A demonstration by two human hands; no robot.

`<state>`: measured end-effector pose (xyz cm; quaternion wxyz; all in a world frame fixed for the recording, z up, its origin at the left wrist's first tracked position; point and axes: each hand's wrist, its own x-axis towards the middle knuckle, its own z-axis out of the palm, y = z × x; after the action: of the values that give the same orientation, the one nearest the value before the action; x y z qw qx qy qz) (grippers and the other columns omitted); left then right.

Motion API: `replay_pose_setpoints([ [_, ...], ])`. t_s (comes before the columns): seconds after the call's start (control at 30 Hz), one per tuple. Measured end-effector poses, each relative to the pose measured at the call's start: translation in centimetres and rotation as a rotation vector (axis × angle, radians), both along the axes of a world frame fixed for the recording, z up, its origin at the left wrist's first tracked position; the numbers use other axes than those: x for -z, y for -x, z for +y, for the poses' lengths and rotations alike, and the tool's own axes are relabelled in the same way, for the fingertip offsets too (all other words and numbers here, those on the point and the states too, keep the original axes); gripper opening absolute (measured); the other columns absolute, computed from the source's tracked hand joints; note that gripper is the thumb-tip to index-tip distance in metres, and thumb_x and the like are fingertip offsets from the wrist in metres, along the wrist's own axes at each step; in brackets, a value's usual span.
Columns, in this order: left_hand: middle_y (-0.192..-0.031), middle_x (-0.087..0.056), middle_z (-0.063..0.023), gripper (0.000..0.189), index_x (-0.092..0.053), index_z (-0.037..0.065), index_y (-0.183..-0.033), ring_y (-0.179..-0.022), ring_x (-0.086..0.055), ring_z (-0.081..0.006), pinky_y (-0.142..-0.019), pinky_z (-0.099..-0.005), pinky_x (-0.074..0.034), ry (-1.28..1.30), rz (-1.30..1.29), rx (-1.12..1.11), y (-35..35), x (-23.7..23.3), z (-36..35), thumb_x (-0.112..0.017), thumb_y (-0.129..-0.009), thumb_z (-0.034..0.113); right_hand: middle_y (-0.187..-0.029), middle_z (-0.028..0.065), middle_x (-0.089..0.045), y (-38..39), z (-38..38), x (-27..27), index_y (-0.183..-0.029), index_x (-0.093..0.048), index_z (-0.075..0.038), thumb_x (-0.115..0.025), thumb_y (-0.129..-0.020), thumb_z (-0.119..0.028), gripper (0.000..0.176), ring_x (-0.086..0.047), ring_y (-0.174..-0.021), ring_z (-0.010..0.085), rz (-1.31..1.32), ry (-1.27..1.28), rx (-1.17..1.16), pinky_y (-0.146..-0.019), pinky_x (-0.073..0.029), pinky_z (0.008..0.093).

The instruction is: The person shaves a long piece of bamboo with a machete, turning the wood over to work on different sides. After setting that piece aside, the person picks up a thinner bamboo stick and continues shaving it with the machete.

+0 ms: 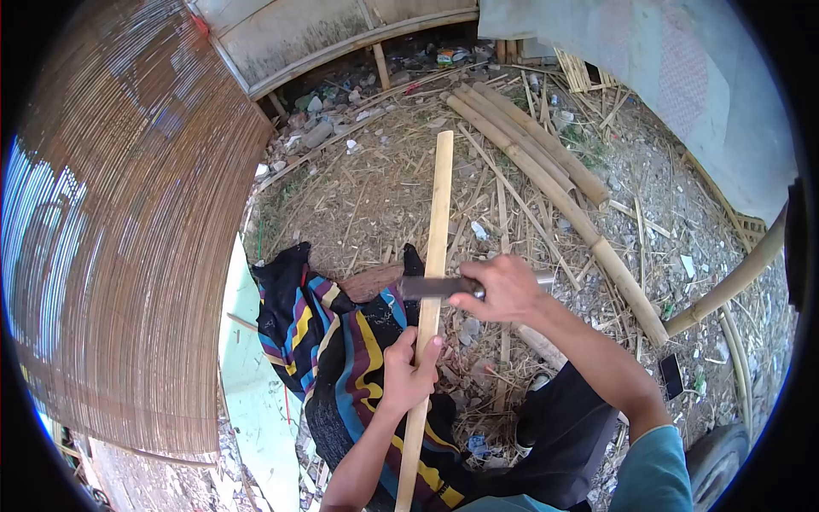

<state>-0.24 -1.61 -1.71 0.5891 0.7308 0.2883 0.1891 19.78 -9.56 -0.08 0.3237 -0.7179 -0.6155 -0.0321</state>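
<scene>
A long split bamboo strip (439, 205) slants up and away from my lap. My left hand (409, 369) is closed around its lower part, thumb along the strip. In my right hand (505, 288) is a broad-bladed knife (424, 288), gripped by its handle. Its blade lies across the strip, a little above my left hand; the cutting edge's angle is too small to make out. A striped cloth (363, 367) in black, yellow, blue and maroon covers my left leg and lies beneath the strip.
Several bamboo poles (546, 162) lie on the litter-strewn ground at the right. A slatted bamboo blind (136, 239) stands along the left. A phone (671, 376) lies near my right elbow, and a tyre (719, 461) is at the lower right. Shavings cover the dirt.
</scene>
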Motion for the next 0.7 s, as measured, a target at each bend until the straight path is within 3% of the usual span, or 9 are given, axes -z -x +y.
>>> replay_pose_setpoints([
  [0.13, -0.049, -0.052, -0.0011, 0.019, -0.051, 0.001, -0.08, -0.04, -0.051, -0.0063, -0.036, -0.0229, -0.037, -0.055, -0.037, 0.009, 0.2, 0.3, 0.1, -0.059, -0.088, 0.016, -0.047, 0.0138, -0.053, 1.5, -0.4, -0.1, -0.08, -0.065, -0.007, -0.051, -0.08, -0.063, 0.057, -0.058, -0.046, 0.0322, -0.102, 0.068, 0.017, -0.045, -0.047, 0.0411],
  [0.17, -0.049, -0.05, -0.0005, 0.02, -0.05, 0.001, -0.081, -0.038, -0.049, -0.0065, -0.034, -0.0225, -0.036, -0.246, -0.072, 0.029, 0.0, 0.8, 0.0, -0.059, -0.088, 0.017, -0.047, 0.0138, -0.053, 0.3, 0.2, -0.4, -0.08, -0.065, -0.007, -0.051, -0.08, -0.063, 0.057, -0.058, -0.046, 0.0322, -0.099, 0.068, 0.02, -0.045, -0.047, 0.0411],
  [0.2, -0.049, -0.049, 0.0001, 0.021, -0.049, 0.001, -0.082, -0.036, -0.048, -0.0067, -0.033, -0.022, -0.035, -0.429, -0.104, 0.051, 0.1, 1.2, -0.4, -0.059, -0.088, 0.018, -0.048, 0.0144, -0.054, -1.3, 1.1, -0.6, -0.083, -0.066, -0.007, -0.049, -0.081, -0.062, 0.057, -0.059, -0.048, 0.0332, 0.066, 0.079, 0.174, -0.047, -0.048, 0.0418],
  [0.23, -0.049, -0.049, 0.0001, 0.021, -0.049, 0.001, -0.082, -0.036, -0.048, -0.0067, -0.033, -0.022, -0.035, -0.421, -0.098, 0.057, 0.5, 1.5, -1.0, -0.059, -0.088, 0.018, -0.049, 0.0151, -0.054, -2.4, 1.5, -0.5, -0.086, -0.067, -0.007, -0.048, -0.082, -0.061, 0.057, -0.06, -0.05, 0.0342, 0.229, 0.091, 0.331, -0.049, -0.049, 0.0425],
  [0.37, -0.051, -0.049, 0.0005, 0.021, -0.048, 0.001, -0.08, -0.037, -0.048, -0.0065, -0.034, -0.0224, -0.036, -0.301, -0.132, 0.095, -0.2, 1.9, -1.5, -0.061, -0.087, 0.016, -0.055, 0.0171, -0.056, -5.5, 2.0, -1.2, -0.086, -0.066, -0.004, -0.047, -0.087, -0.052, 0.052, -0.06, -0.057, 0.0364, 0.048, -0.01, 0.442, -0.054, -0.048, 0.0447],
  [0.47, -0.051, -0.048, 0.0008, 0.02, -0.049, 0.002, -0.085, -0.037, -0.048, -0.0062, -0.032, -0.0206, -0.036, -0.073, -0.06, 0.059, 0.1, 1.1, -1.2, -0.059, -0.089, 0.018, -0.054, 0.0167, -0.057, -4.0, 1.2, 0.2, -0.087, -0.066, -0.005, -0.046, -0.084, -0.059, 0.057, -0.061, -0.057, 0.0366, 0.178, 0.04, 0.28, -0.057, -0.05, 0.0457],
  [0.63, -0.051, -0.048, -0.0005, 0.018, -0.049, 0.002, -0.086, -0.037, -0.049, -0.0078, -0.033, -0.0208, -0.037, 0.027, -0.068, 0.046, 0.2, -0.2, 0.0, -0.058, -0.09, 0.018, -0.051, 0.0159, -0.055, -0.8, 0.2, 0.1, -0.087, -0.065, -0.007, -0.049, -0.083, -0.058, 0.055, -0.06, -0.055, 0.0366, 0.084, 0.101, 0.068, -0.054, -0.049, 0.0452],
  [0.7, -0.052, -0.051, -0.0029, 0.017, -0.049, 0.003, -0.089, -0.039, -0.051, -0.0103, -0.037, -0.0218, -0.04, 0.202, -0.193, 0.058, 0.5, 0.1, 0.8, -0.054, -0.092, 0.019, -0.05, 0.0152, -0.055, 0.1, 0.0, 0.1, -0.088, -0.064, -0.007, -0.049, -0.083, -0.058, 0.054, -0.06, -0.054, 0.0363, 0.059, 0.105, 0.013, -0.053, -0.048, 0.045],
])
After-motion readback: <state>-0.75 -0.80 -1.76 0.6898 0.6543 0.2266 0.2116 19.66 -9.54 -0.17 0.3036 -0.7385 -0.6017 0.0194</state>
